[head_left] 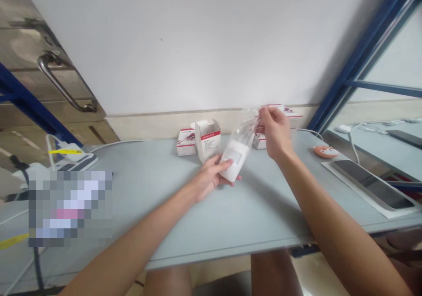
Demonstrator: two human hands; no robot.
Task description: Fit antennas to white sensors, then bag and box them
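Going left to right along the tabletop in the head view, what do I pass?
White device with a yellow strip, DETECTOR box, white sensor in a clear bag, right hand, orange fox-faced object, smartphone

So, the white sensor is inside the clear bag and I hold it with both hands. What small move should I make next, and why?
Probably ease the clear plastic bag off with your right hand while your left hand steadies the white motion sensor. The right hand already pinches the bag's upper end, and the left hand grips the sensor through the plastic.
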